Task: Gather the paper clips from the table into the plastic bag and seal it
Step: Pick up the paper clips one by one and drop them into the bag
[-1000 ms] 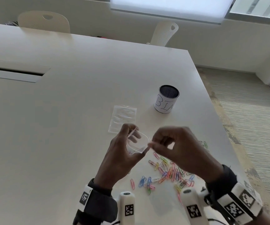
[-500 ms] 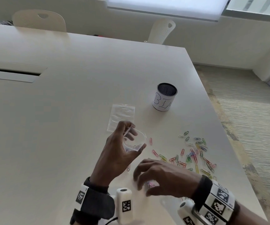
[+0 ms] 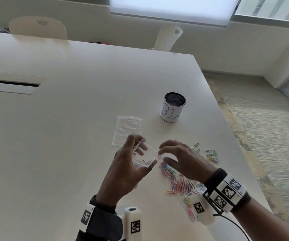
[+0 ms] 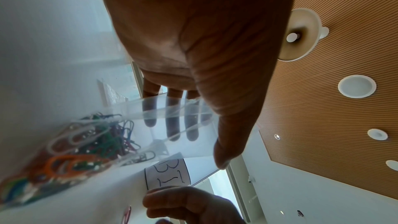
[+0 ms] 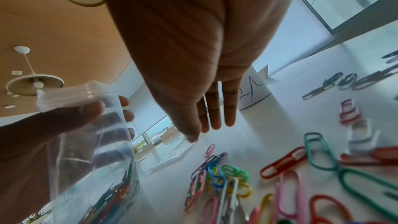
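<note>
My left hand [image 3: 145, 153] holds a clear plastic bag [image 3: 144, 158] upright above the table, thumb and fingers pinching its mouth open. Several coloured paper clips [image 4: 86, 142] lie in the bag's bottom. My right hand [image 3: 164, 153] hovers just right of the bag mouth with straight, spread fingers [image 5: 215, 117] and holds nothing. Under and behind that hand a pile of coloured paper clips [image 3: 178, 181] lies on the table, with more scattered clips [image 3: 209, 155] to the right. In the right wrist view the bag [image 5: 96, 159] is at left and the clips [image 5: 226, 176] at right.
A second flat plastic bag [image 3: 127, 130] lies on the white table [image 3: 70, 136] just beyond my left hand. A black mesh cup labelled BIN [image 3: 174, 107] stands farther back right. The table's right edge runs close to the scattered clips. Two chairs stand at the far side.
My right hand went from the bag mouth down to the table near me, then rose back beside the bag. The clips now lie bunched closer to the bag.
</note>
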